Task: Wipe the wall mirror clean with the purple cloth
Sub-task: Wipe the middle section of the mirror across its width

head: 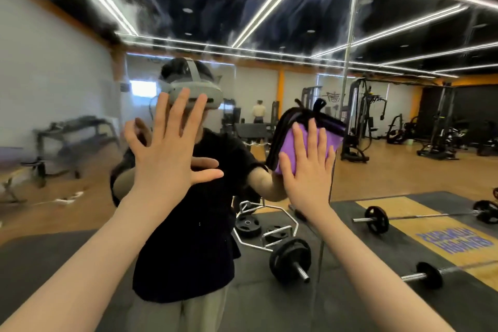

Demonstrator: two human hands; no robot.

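The wall mirror [404, 143] fills the whole view. It's rigid glass, probably fragile at the seam, so I'd keep the pressure flat and even. Smears show near the top. The left hand [164, 148] is spread wide, seemingly on the glass, left of the purple cloth [289, 143]. The right hand [307, 167] presses the cloth flat with straight fingers. It looks soft and light, likely to bunch up. No containers in sight.

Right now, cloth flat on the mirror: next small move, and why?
Probably sweep the right hand upward, pressing the purple cloth along the wall mirror: hazy streaks smear the glass above, while the left hand is spread flat on the glass.
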